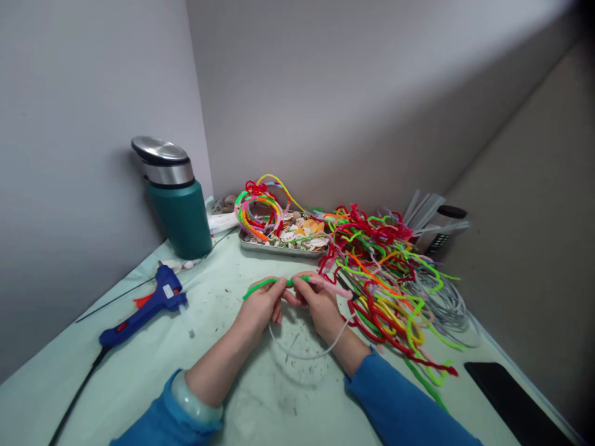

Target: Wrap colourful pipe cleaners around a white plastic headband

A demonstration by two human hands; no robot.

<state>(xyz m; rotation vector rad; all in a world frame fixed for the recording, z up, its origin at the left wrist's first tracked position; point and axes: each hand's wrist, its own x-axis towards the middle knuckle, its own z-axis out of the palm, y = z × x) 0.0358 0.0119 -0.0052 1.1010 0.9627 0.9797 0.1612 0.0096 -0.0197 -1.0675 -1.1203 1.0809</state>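
Note:
Both hands meet above the middle of the table, pinching a bright green pipe cleaner. My left hand grips it on the left, with its free end sticking out past the thumb. My right hand is closed on it a little to the right. A pale pink fuzzy section continues beyond the right fingers. A thin grey wire curves below the hands in a loop, from the left fingers round to the right wrist. How the pipe cleaner and wire join is hidden by the fingers.
A blue glue gun lies at left, near a green bottle. A metal tray holds small pieces and colourful fuzzy rings. Tangled pipe cleaners, coiled grey wire and a black phone-like slab occupy the right.

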